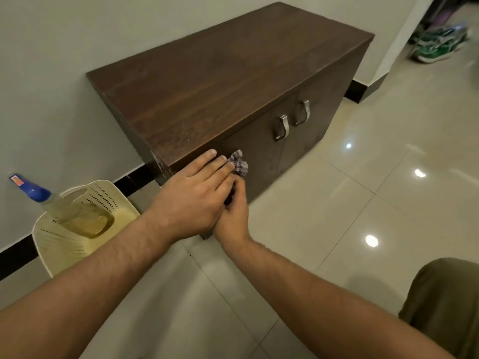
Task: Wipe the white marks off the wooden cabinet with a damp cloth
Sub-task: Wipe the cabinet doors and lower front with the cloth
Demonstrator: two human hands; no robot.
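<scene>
Cabinet [220,81] dark brown woodgrain; cloth [239,164] grey-purple checked; basket [77,244] cream; bottle cap [32,190] blue; shoes [438,45] green-white.

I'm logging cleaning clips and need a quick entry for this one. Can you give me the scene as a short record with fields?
setting: tiled floor beside a pale wall
cabinet: dark wood, two doors, metal handles
cloth: checked, bunched, pressed to the cabinet's upper front near its left corner
left hand: laid flat over the right, fingers on the cloth
right hand: underneath, gripping the cloth
marks: pale specks on the near top edge
nearby: spray bottle in a cream basket; shoes far right
</scene>
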